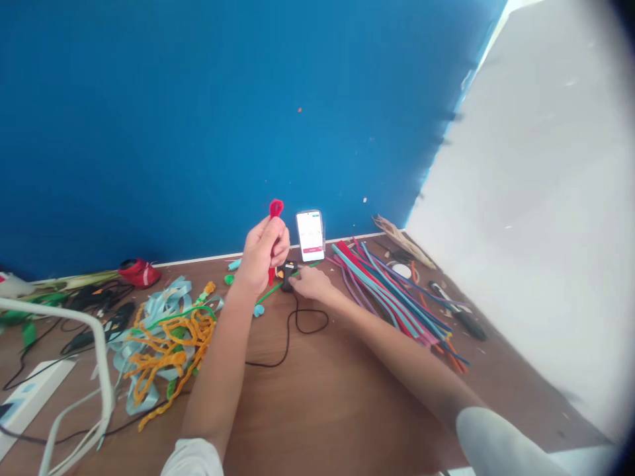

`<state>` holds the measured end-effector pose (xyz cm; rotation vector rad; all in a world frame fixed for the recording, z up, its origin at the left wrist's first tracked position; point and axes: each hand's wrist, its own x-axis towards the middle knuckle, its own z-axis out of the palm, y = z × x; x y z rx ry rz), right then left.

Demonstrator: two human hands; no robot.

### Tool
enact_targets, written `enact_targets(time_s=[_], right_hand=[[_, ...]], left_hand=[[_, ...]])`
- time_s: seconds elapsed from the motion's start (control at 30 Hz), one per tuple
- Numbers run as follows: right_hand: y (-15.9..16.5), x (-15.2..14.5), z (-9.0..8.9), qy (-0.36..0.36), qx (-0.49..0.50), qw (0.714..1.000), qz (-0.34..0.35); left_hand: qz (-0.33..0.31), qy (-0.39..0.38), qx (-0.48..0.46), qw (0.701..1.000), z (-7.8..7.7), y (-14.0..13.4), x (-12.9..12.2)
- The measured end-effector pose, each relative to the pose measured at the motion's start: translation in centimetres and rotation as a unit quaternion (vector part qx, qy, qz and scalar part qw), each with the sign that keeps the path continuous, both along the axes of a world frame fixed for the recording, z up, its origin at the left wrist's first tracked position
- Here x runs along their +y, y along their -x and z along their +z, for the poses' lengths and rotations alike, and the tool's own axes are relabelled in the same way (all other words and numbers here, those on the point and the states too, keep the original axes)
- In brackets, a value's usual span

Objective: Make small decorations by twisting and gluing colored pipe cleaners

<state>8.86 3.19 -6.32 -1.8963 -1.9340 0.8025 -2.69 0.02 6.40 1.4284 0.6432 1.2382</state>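
Our left hand point(264, 248) clamps a red strip point(276, 207) near the back edge of the table point(307, 396), likely keeping its loop closed; our right hand point(312, 283) meets a black device point(287, 283), grip unclear

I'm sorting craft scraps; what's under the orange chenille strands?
Pale-blue ribbon shows beneath and around the orange chenille strands, on the brown table. Whatever they fully cover can't be seen.
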Motion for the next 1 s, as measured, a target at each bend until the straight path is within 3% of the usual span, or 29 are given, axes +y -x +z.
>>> enact_targets(time_s=[0.27,0.4,0.67,1.0], right_hand=[[2.7,2.4,-1.7,0.016,0.020,0.998,-0.060],[2.4,2.5,-1.7,0.039,0.055,0.995,-0.069],[-0.3,0.8,-0.3,0.015,0.162,0.986,-0.030],[-4.4,-0.4,2.4,-0.033,0.306,0.951,-0.007]], left_hand=[[0.040,0.014,-0.019,0.999,0.1,0.1,0.0],[0.019,0.023,-0.009,1.000,0.3,0.1,-0.4],[-0.013,0.035,0.023,0.999,0.6,0.0,-1.1],[0.016,0.039,0.025,0.999,0.4,0.4,-0.3]])
